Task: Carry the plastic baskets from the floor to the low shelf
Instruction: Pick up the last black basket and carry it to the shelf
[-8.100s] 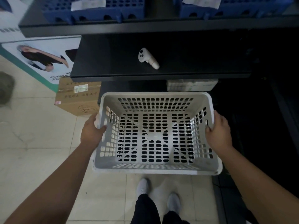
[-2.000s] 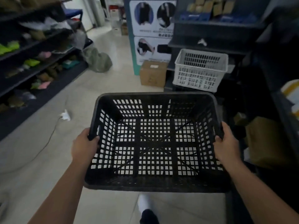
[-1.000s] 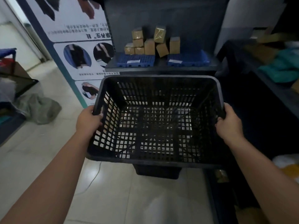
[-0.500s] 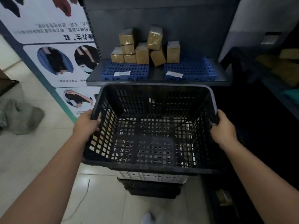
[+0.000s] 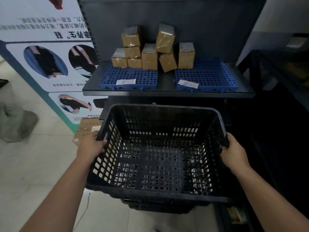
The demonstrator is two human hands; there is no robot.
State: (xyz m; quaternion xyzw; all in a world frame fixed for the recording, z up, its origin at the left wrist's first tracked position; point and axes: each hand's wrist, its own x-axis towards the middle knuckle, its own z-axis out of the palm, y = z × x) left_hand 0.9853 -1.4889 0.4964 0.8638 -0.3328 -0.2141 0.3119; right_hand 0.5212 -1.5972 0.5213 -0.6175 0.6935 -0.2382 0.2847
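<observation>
A person holds a black plastic basket (image 5: 160, 153) in the air in front of a dark shelving unit, both arms stretched forward. The left hand (image 5: 91, 146) clasps the basket's left rim, its fingers curled over the edge near the far left corner. The right hand (image 5: 234, 152) clasps the right rim in the same way, fingers wrapped over the edge and thumb lying outside. The basket is empty, and pale patches of something lighter show through the holes of its bottom; what lies there cannot be told. Under its near edge a second dark basket (image 5: 158, 206) sticks out, low by the tiled floor (image 5: 33, 164).

Past the far rim of the held basket lies the dark opening of a lower shelf level (image 5: 167, 100), too dim to read. Above it an upper shelf board (image 5: 167, 92) carries two blue perforated mats (image 5: 130, 77), one toward its left edge and one toward its right, each with a white slip of paper at the front. At the back of that board stands a cluster of small brown cardboard boxes (image 5: 150, 52), some stacked, one leaning.

Left of the shelving stands a printed poster panel (image 5: 41, 52), and a flat cardboard carton (image 5: 85, 129) sits on the floor at its foot, just behind the left hand. A thin cable (image 5: 85, 210) trails across the floor near the left forearm.
</observation>
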